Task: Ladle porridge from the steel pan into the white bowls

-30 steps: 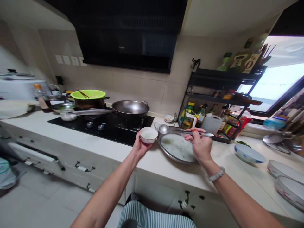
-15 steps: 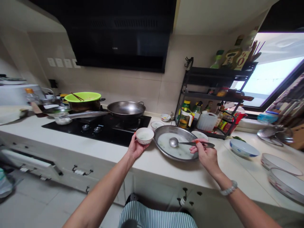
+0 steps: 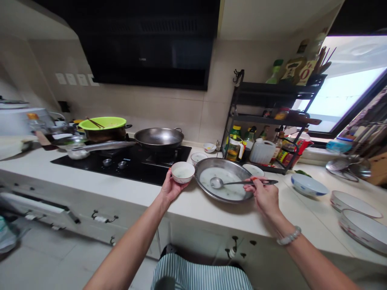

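Left hand (image 3: 169, 188) grips a small white bowl (image 3: 182, 172) just left of the steel basin (image 3: 224, 166) on the table (image 3: 193, 201). Right hand (image 3: 265, 196) pinches the ladle (image 3: 217, 183) handle, scoop down in the basin's pale liquid. Wok (image 3: 159, 139) sits behind on the black hob (image 3: 130, 162).

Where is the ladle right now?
The ladle is in the right hand, its bowl dipped into the metal pan on the counter, right of the small bowl.

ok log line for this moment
left hand: holds small white bowl | right hand: metal ladle in round steel basin
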The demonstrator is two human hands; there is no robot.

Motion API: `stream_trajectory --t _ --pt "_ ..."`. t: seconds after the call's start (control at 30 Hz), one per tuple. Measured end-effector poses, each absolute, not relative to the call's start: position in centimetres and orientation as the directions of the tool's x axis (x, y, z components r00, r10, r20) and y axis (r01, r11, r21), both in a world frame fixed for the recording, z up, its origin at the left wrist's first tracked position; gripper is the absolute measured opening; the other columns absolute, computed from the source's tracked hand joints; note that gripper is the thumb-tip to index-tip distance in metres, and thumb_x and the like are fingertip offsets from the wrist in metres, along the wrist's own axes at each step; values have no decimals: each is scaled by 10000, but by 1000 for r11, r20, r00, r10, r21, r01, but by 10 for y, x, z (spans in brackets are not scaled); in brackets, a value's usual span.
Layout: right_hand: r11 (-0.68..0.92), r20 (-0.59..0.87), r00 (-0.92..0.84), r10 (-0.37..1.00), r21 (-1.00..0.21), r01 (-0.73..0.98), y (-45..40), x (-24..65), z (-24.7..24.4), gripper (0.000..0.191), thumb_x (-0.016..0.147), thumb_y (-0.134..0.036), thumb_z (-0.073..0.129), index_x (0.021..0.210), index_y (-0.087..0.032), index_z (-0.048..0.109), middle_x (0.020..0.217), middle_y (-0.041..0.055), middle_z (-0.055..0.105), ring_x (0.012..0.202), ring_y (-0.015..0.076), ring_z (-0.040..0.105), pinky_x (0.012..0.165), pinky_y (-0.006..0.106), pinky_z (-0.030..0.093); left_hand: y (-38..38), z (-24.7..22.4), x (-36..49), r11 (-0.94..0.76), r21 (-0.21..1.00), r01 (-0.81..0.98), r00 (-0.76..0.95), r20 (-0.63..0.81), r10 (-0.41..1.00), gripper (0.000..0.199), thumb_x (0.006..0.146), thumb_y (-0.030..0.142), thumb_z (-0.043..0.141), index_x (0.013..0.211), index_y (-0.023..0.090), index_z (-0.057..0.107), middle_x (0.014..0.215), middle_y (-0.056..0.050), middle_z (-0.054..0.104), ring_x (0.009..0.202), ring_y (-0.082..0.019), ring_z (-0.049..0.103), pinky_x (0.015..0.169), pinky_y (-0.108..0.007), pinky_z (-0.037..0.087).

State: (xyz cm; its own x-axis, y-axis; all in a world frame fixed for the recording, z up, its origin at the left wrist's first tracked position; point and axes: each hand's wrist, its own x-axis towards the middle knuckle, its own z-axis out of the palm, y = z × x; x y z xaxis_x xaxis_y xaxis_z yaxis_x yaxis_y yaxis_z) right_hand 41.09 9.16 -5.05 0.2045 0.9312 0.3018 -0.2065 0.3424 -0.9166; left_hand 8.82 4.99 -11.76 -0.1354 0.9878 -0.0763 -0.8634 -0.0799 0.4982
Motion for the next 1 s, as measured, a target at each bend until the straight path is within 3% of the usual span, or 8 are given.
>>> stream_trajectory --t 0.33,1.0 --pt "360 303 235 924 -896 -259 99 414 -46 286 606 -330 803 730 -153 615 650 45 676 449 149 627 409 242 548 50 -119 87 -95 506 -857 -146 -61 987 589 924 508 522 1423 200 460 1208 -164 665 1020 -312 678 791 -462 592" --pt "371 317 231 920 -894 -252 99 416 -38 246 588 -308 788 697 -164 621 623 38 680 434 143 613 408 249 546 51 -120 86 -79 493 -866 -133 -75 988 585 919 515 526 1418 216 466 1229 -162 656 1036 -310 670 802 -470 591"
